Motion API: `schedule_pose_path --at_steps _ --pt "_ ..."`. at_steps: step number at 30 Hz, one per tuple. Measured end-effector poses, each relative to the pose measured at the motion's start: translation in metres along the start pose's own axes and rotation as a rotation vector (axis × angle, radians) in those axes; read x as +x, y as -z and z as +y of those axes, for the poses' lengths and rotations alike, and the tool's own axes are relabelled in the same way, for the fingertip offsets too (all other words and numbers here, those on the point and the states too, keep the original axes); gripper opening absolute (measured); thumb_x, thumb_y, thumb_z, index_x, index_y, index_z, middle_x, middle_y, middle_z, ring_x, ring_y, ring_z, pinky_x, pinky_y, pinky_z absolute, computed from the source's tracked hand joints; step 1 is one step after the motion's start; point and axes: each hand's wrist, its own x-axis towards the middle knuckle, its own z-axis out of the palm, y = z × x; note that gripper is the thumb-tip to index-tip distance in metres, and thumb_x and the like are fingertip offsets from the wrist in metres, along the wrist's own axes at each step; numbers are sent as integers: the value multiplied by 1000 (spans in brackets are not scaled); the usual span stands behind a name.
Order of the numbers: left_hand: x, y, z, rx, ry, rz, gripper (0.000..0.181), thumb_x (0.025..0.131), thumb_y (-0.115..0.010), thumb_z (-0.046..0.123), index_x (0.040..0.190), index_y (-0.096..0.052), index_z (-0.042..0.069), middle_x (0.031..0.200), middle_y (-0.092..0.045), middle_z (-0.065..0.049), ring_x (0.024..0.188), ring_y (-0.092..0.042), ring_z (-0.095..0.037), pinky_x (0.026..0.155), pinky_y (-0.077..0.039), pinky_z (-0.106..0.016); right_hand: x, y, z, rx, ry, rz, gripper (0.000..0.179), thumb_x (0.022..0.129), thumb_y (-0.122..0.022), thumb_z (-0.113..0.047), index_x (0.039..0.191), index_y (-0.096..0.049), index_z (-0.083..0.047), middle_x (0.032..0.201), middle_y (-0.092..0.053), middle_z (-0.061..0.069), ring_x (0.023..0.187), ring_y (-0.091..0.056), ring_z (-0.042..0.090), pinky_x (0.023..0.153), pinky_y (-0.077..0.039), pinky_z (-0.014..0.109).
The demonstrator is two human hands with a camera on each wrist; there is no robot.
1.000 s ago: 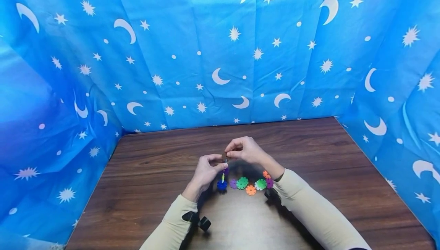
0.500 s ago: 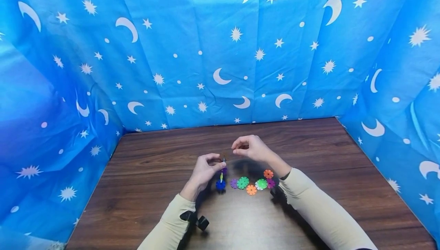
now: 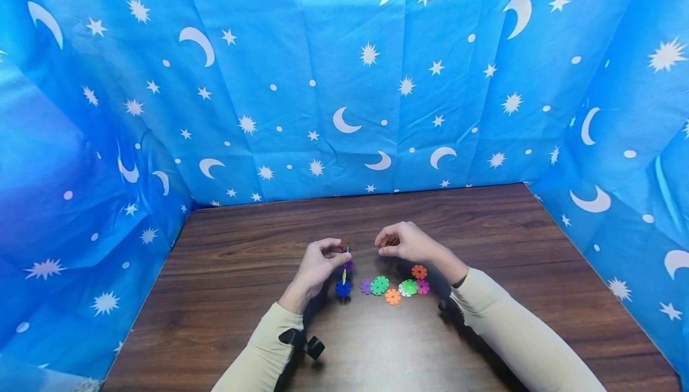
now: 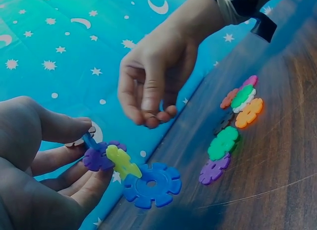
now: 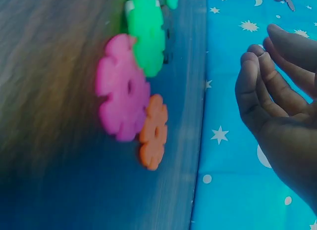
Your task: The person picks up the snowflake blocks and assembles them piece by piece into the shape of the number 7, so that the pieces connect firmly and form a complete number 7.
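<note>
My left hand [image 3: 319, 266] pinches a chain of slotted plastic flower discs between thumb and fingers, above the table. In the left wrist view the chain runs from a large blue disc [image 4: 163, 193] through a yellow disc [image 4: 121, 161] and a purple disc [image 4: 96, 160]. A brown disc [image 3: 350, 242] sits at its upper end, partly covered by the fingers. To the right of the chain hovers my right hand [image 3: 409, 242], its fingers loosely bent and holding nothing.
On the wooden table [image 3: 226, 296] between the arms lie loose flower discs: green [image 3: 380, 285], orange [image 3: 393, 297], magenta [image 3: 423, 286], orange-red [image 3: 419, 271] and others. One dark disc [image 4: 224, 122] blends into the wood. Blue star-patterned cloth [image 3: 301, 105] surrounds the table.
My right hand has let go of the brown disc at the chain's top and moved right and slightly down. The left hand keeps its grip, shifting a little left.
</note>
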Motion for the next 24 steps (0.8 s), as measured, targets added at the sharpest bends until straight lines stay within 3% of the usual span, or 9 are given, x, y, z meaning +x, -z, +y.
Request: schedule_pose_path --at_steps 8,24 --pt "0 1 1 -7 1 -20 33 83 -68 -9 114 -58 -12 95 -61 -7 80 -65 -12 73 -56 -23 -11 3 4 -96 22 -84 14 85 -75 -12 98 -72 -6 81 -68 -7 75 -62 3 68 -53 23" --pt "2 1 0 -14 35 -16 32 85 -70 -4 114 -58 -10 100 -63 -11 85 -67 -13 81 -57 -27 -23 -2 13 -179 25 -197 19 80 -79 -13 98 -72 -9 84 -69 -3 75 -60 3 68 -51 22"
